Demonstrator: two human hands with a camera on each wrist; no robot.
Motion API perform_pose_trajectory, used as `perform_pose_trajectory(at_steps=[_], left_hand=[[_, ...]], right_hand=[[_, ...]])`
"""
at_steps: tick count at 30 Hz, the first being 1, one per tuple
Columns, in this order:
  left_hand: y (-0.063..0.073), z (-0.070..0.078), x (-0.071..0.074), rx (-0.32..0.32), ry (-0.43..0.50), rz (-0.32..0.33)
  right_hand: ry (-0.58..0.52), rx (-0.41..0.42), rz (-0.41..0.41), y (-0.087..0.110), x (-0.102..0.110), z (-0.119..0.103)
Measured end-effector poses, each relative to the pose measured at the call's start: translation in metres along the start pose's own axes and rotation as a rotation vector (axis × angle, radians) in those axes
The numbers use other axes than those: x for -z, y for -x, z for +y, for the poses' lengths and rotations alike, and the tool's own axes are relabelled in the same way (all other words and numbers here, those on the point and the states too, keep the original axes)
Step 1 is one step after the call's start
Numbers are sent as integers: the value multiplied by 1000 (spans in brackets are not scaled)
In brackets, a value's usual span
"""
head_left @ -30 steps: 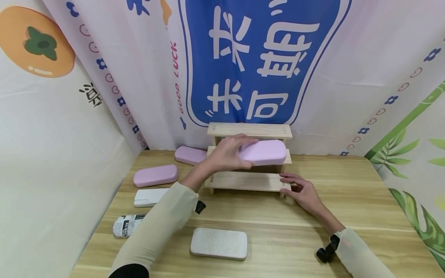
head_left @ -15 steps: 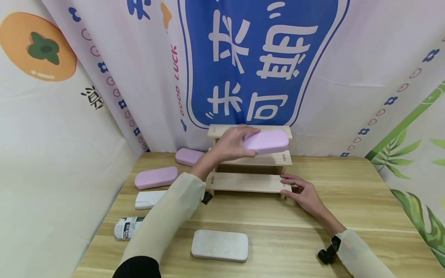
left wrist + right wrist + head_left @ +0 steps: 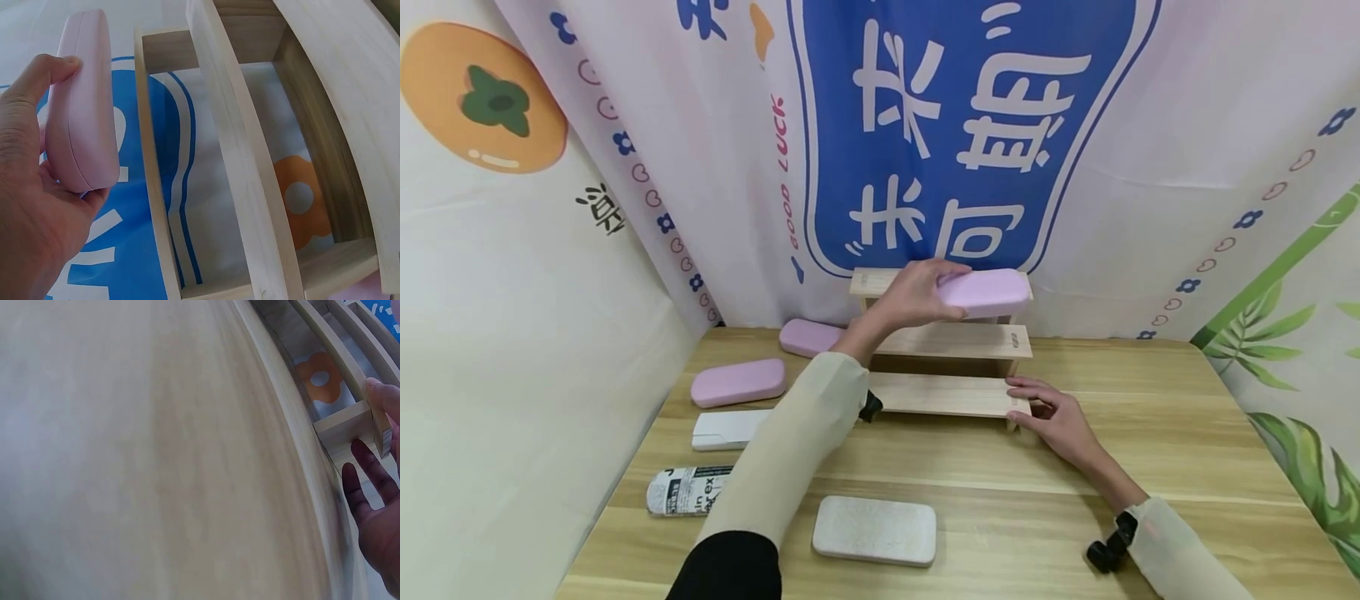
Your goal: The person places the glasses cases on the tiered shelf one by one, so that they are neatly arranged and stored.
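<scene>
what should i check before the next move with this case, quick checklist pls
1. Left hand grips lilac rounded oblong case: ok
2. Right hand steadies pale wooden three-tier shelf at the lowest board's right end: ok
3. Case resting on a board: not ok, left wrist view shows a gap
4. Top board free under the case: cannot tell, partly hidden
5. Speckled grey-white oblong case apart from the shelf: ok
</scene>
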State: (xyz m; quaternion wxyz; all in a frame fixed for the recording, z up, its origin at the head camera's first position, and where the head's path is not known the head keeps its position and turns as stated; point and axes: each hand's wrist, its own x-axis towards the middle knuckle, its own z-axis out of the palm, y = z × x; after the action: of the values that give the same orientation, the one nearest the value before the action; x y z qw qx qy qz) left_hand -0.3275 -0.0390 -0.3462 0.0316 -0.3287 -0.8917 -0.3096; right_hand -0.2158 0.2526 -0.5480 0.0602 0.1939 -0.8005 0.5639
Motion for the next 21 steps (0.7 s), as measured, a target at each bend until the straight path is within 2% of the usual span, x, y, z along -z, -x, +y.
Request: perform_pose_trajectory(at_steps=[4, 7, 11, 21], left_hand=[[-7, -2, -2, 2, -4, 0], [-12, -3, -4, 11, -2, -8], [-17, -3, -6, 16, 20, -16], [-30, -4, -19, 13, 61, -23]], right_hand=[[15, -1, -5, 1, -1, -18], [18, -9, -9, 1, -1, -20], [26, -21, -9, 0, 1, -5], [10, -5, -19, 1, 1, -2]])
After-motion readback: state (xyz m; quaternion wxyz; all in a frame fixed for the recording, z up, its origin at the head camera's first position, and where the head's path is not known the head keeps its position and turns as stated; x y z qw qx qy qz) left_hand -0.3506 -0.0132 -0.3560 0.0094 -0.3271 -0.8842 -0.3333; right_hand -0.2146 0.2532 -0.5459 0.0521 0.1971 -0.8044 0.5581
